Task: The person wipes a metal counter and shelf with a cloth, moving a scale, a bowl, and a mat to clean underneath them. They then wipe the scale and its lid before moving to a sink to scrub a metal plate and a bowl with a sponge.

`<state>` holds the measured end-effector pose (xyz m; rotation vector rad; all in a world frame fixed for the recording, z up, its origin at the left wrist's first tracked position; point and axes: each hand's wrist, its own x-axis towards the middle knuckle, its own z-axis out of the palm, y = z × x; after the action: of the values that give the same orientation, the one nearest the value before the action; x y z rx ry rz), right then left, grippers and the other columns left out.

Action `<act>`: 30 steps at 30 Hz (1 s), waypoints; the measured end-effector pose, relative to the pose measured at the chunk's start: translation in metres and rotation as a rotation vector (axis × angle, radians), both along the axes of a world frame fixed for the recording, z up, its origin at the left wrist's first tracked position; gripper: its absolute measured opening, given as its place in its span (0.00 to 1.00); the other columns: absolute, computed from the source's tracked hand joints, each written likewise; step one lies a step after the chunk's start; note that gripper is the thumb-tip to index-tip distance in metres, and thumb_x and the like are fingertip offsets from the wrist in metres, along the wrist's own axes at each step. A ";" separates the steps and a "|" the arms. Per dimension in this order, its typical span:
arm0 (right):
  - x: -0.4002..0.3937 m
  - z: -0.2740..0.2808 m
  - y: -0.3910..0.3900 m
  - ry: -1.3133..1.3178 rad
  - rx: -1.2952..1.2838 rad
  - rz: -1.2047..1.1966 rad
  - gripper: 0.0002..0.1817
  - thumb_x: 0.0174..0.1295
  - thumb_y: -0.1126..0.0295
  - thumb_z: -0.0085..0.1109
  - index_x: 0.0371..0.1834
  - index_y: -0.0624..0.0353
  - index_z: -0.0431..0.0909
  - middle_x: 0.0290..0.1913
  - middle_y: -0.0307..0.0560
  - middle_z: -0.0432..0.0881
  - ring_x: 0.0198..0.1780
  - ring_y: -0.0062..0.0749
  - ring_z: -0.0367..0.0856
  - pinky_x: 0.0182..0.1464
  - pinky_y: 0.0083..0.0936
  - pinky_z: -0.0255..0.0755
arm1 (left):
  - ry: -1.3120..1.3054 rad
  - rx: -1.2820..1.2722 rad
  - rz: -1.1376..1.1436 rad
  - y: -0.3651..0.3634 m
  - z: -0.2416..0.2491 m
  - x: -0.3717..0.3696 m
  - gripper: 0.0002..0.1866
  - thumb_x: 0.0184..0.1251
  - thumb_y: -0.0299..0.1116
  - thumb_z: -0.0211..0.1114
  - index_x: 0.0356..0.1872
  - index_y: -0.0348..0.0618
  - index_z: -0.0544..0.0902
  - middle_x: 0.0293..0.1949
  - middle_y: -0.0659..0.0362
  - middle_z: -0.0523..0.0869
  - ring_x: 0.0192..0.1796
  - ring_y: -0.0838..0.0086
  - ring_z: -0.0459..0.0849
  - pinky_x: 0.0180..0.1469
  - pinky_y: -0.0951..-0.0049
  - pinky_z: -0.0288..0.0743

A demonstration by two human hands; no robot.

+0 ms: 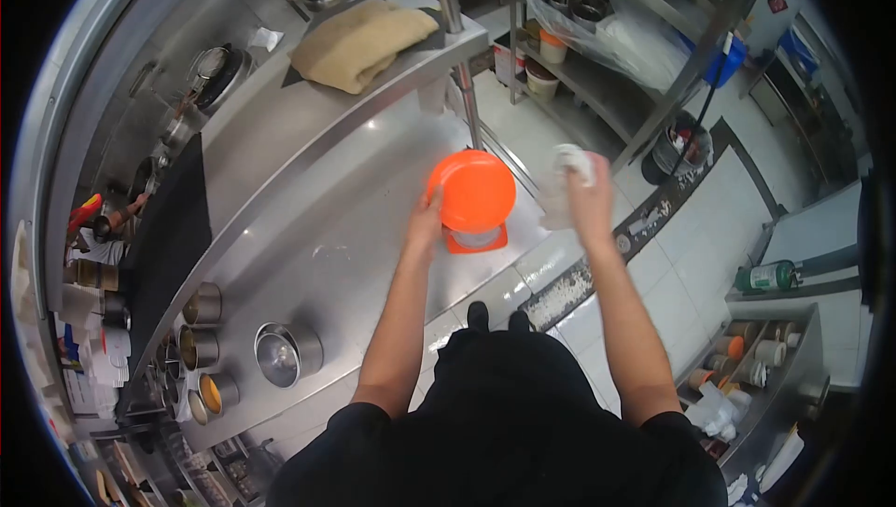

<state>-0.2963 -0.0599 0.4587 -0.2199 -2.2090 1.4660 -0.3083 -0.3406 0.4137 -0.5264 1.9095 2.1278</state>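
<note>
My left hand point(425, 221) is closed on the left edge of a round orange lid point(477, 190). Below the lid, a pale container point(474, 237) shows in part, and an orange square piece point(489, 242) lies at its foot, over the steel counter point(364, 199). Off to the right, my right hand point(590, 192) is wrapped round a crumpled white cloth point(571, 166), held away from the lid and slightly smeared by motion.
Above the counter runs a steel shelf point(252, 134) with a folded tan cloth point(364, 41). Metal pots point(287, 355) stand at the counter's left end. A bucket point(679, 145) sits on the floor at right, near a steel rack point(607, 87). Another person's hand point(135, 207) shows at far left.
</note>
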 end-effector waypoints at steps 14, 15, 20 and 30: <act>-0.015 -0.033 -0.122 0.096 0.707 0.834 0.22 0.60 0.71 0.62 0.60 0.54 0.83 0.69 0.54 0.75 0.67 0.55 0.71 0.69 0.49 0.66 | 0.318 -0.086 0.151 -0.017 -0.071 -0.018 0.24 0.88 0.45 0.46 0.57 0.34 0.82 0.49 0.51 0.89 0.52 0.69 0.84 0.58 0.65 0.75; -0.016 -0.028 -0.115 0.080 0.744 0.876 0.20 0.60 0.70 0.63 0.58 0.54 0.85 0.68 0.54 0.76 0.67 0.54 0.72 0.69 0.49 0.66 | 0.318 -0.095 0.145 -0.016 -0.068 -0.018 0.24 0.88 0.45 0.46 0.57 0.33 0.82 0.48 0.50 0.89 0.51 0.68 0.85 0.58 0.65 0.75; -0.017 0.005 -0.107 0.244 0.783 0.716 0.18 0.60 0.70 0.64 0.55 0.53 0.86 0.64 0.53 0.79 0.62 0.53 0.75 0.67 0.46 0.68 | 0.217 -0.353 -0.102 -0.032 -0.054 -0.029 0.27 0.83 0.50 0.52 0.58 0.32 0.81 0.44 0.47 0.90 0.46 0.61 0.89 0.52 0.62 0.80; -0.045 0.197 -0.165 0.707 0.666 0.497 0.25 0.57 0.64 0.73 0.58 0.57 0.83 0.58 0.53 0.79 0.56 0.51 0.77 0.58 0.48 0.69 | 0.484 -0.649 -0.151 -0.064 0.182 0.045 0.23 0.76 0.41 0.65 0.63 0.36 0.80 0.42 0.55 0.88 0.28 0.78 0.83 0.27 0.73 0.78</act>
<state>-0.3413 -0.2248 0.6553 0.9668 -2.0431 0.7309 -0.2637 -0.4049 0.5962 0.0553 2.8158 1.6032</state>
